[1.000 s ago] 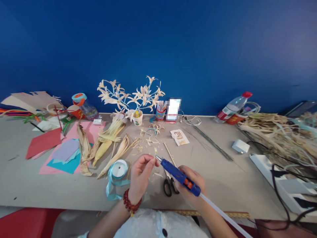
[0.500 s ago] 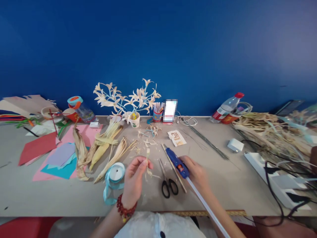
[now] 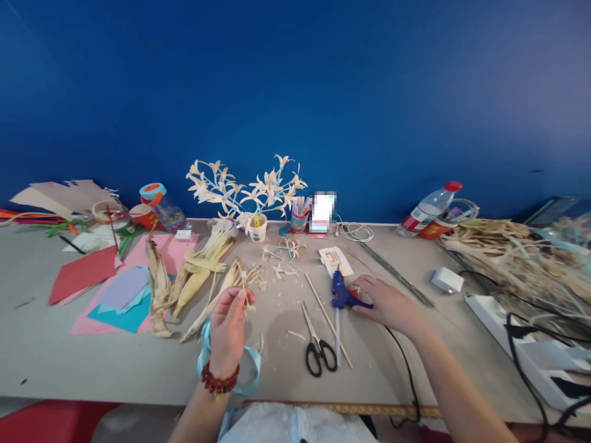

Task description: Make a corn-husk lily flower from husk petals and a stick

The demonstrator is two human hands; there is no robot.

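Closed in a pinch, my left hand [image 3: 229, 326] holds a small pale husk flower [image 3: 247, 296] upright above the table, in front of the blue ribbon [image 3: 252, 369]. The ribbon's spool is hidden behind that hand. On the table lies a blue glue gun [image 3: 340, 291], nozzle pointing away, with a whitish glue stick [image 3: 337, 344] running out of its back. My right hand [image 3: 385, 301] is at the end of its handle, fingers stretched out and not wrapped round it. Black-handled scissors [image 3: 318, 351] and a thin wooden stick [image 3: 323, 311] lie to the left of the gun.
Finished husk flowers [image 3: 231, 187] stand in a white cup [image 3: 257, 229] by the blue wall. Dried husks [image 3: 203, 280] and coloured paper [image 3: 83, 274] lie left. A bottle [image 3: 429, 206], metal wires [image 3: 397, 274], a white charger [image 3: 447, 280] and a power strip [image 3: 494, 326] stand or lie right.
The glue gun has gone from my right hand's grip to lying on the table, and that hand has loosened. My left hand has moved left with the husk flower.
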